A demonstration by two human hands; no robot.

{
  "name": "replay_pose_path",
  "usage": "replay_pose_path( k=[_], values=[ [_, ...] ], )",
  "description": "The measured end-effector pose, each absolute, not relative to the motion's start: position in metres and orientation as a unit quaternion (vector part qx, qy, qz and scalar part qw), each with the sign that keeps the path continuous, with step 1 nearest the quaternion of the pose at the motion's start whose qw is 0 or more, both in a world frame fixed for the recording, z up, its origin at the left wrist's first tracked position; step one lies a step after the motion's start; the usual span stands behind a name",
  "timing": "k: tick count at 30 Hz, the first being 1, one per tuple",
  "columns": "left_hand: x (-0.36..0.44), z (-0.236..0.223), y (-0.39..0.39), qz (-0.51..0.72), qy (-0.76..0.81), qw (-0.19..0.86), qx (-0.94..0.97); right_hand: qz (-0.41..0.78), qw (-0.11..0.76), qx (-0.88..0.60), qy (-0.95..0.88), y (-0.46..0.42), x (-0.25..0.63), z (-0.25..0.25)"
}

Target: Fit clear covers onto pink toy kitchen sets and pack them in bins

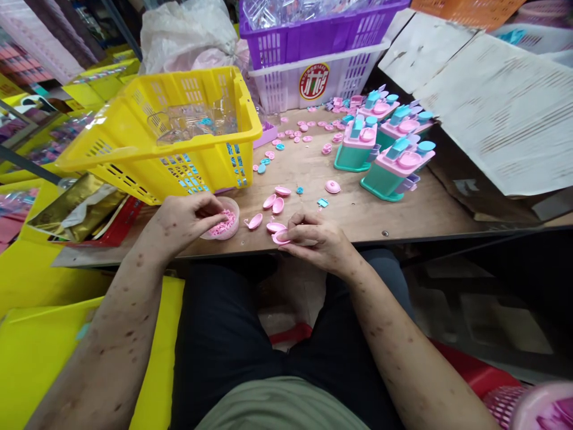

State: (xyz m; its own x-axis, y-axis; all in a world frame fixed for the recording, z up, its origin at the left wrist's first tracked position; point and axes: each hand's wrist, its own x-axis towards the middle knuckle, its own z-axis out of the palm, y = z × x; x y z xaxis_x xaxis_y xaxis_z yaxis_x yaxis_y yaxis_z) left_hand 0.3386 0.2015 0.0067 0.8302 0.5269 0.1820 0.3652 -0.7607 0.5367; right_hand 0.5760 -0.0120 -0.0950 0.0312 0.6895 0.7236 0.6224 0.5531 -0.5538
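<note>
My left hand point(192, 222) reaches over a small clear tub point(235, 222) heaped with tiny pink plastic pieces point(227, 226). Its thumb and forefinger come together in the pieces, and what lies between the tips is hidden. At the table's front edge, my right hand point(316, 239) pinches a pink oval plastic shell point(280, 238) between thumb and fingers. Another pink shell point(274, 227) lies just behind it. Between the hands rests a pink shell with a thin stem point(255, 221), and several loose shells point(278, 206) lie farther back. A closed-looking pink oval piece point(332, 187) sits to the right.
A yellow basket point(197, 156) with clear plastic parts stands at the back left. Teal and pink toy units point(394, 170) stand at the right, beside a large cardboard box point(496, 107). Small pink and blue parts point(295, 134) are scattered behind. Purple and white crates point(286, 45) are stacked beyond.
</note>
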Motion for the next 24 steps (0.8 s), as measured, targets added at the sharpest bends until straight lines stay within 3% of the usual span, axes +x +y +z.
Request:
replay_pose_path(
  k=[5,9,24],
  values=[
    [0.348,0.011,0.150,0.272,0.171,0.390,0.863,0.049,0.567,-0.442,-0.693,-0.015,0.569,-0.082],
    [0.358,0.004,0.128,0.259,0.169,0.479,0.822,0.069,0.561,-0.440,-0.697,-0.019,0.566,-0.078],
    [0.368,0.005,0.119,0.192,0.161,0.537,0.805,0.028,0.554,-0.439,-0.707,-0.026,0.566,-0.075]
  ],
)
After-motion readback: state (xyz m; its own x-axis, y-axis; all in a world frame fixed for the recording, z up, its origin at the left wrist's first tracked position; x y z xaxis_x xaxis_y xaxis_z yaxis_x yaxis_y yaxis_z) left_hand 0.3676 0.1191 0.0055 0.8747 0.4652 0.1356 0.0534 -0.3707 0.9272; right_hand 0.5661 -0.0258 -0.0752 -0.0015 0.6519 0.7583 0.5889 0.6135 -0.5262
